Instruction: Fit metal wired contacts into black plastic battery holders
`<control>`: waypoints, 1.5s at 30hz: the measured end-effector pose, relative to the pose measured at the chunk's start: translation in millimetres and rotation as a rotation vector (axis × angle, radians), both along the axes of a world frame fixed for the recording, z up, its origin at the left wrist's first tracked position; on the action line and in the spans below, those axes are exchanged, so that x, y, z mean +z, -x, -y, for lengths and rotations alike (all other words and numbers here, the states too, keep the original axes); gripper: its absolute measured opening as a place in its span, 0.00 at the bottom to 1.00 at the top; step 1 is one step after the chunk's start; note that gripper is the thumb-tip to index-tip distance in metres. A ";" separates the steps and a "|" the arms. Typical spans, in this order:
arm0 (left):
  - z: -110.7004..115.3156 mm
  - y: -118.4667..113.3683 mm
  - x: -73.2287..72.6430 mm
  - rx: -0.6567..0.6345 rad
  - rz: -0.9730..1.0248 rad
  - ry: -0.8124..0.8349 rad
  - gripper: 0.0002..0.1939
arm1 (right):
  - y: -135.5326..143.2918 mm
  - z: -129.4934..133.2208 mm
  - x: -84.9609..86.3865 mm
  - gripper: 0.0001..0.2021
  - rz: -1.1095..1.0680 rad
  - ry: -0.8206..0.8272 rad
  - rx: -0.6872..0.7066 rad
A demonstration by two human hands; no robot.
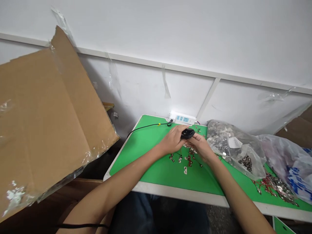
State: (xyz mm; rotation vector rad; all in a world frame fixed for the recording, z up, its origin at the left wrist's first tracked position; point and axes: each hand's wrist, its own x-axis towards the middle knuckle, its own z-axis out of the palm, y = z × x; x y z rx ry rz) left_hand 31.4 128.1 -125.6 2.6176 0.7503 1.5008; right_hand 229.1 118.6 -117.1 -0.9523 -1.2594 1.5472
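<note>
A small black plastic part (187, 133) is held above the green table top. My left hand (173, 139) is closed round its left side, thumb below and fingers over the top. Against its lower right side, my right hand (198, 145) has its fingers bent; whether they pinch something small there cannot be made out. Under and in front of both hands lie small metal pieces with red and dark wires (189, 160), and a white piece with round metal ends (185, 170) sits nearest the front edge.
A white power strip (183, 118) with a black cable stands at the table's back edge. Clear plastic bags (227, 139) of metal parts and a pile of red-wired pieces (275, 187) lie to the right. A large cardboard box (48, 123) rises at the left.
</note>
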 end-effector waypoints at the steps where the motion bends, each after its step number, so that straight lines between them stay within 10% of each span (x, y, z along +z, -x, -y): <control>1: 0.6 -1.3 -0.9 -0.009 0.014 0.015 0.32 | -0.9 0.9 0.7 0.22 0.010 -0.005 -0.003; 12: 6.9 -3.7 0.3 -0.068 0.126 0.127 0.31 | -3.2 2.1 -0.7 0.19 0.109 -0.086 0.007; 17: 10.2 -6.7 11.4 -0.173 0.374 0.462 0.31 | -12.7 0.1 7.2 0.21 0.537 -0.590 -0.266; 22: 13.9 -6.7 22.5 -0.364 0.526 0.683 0.29 | -20.0 1.4 13.4 0.22 0.754 -1.008 -0.198; 45: 28.4 -12.5 16.8 -0.320 0.282 0.622 0.27 | -11.1 22.3 -16.0 0.29 0.865 -0.961 -0.209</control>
